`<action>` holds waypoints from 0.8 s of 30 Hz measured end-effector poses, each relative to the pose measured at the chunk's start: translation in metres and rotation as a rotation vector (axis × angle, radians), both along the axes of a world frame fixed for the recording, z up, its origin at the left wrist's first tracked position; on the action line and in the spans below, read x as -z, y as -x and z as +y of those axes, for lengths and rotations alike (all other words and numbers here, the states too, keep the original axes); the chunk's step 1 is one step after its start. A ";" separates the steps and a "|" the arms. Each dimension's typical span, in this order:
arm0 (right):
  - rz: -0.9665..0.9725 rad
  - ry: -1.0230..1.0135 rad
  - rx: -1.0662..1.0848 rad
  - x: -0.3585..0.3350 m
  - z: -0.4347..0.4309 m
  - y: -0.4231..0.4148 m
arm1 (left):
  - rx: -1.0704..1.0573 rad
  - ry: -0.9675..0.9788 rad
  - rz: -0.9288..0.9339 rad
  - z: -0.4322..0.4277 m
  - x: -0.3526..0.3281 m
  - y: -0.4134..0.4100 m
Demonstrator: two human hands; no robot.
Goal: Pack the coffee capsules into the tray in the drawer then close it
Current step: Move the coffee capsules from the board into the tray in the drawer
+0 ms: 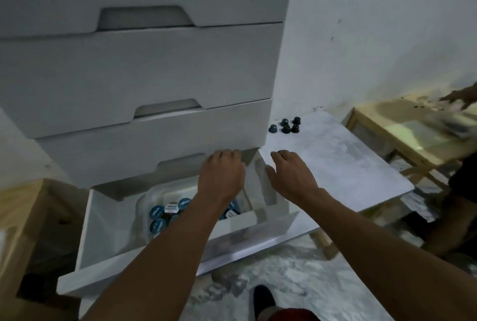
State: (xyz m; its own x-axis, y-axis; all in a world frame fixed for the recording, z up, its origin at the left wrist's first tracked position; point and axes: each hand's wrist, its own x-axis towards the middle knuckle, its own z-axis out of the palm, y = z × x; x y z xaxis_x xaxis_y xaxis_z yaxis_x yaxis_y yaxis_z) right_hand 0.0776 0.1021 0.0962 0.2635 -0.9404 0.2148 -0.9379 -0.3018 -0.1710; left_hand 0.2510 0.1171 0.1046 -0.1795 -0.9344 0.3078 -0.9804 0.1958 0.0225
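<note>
The bottom drawer (108, 230) of a white chest stands pulled out. Inside it a clear plastic tray (144, 202) holds several blue-lidded coffee capsules (157, 212), partly hidden under my left forearm. Several dark capsules (285, 125) stand in a cluster on the pale low table (335, 165) to the right of the chest. My left hand (222, 173) hovers over the back of the drawer, fingers loosely bent and empty. My right hand (289, 173) hangs above the drawer's right side near the table's edge, also empty with relaxed fingers.
Closed drawers (139, 67) of the chest rise above the open one. A cardboard box (33, 230) sits at left. A wooden stand (402, 134) and another person's hand (462, 97) are at far right. My shoe (263, 300) rests on the marbled floor.
</note>
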 end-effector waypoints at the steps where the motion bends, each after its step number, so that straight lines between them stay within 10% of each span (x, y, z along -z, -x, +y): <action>1: -0.017 0.014 0.039 -0.003 0.000 0.007 | 0.026 0.036 -0.001 -0.002 -0.003 0.007; 12: -0.072 0.044 0.190 -0.024 -0.012 0.085 | 0.263 0.171 0.126 -0.035 -0.011 0.085; 24: -0.072 -0.025 0.084 0.003 -0.123 0.194 | 0.076 0.130 0.099 -0.142 0.026 0.187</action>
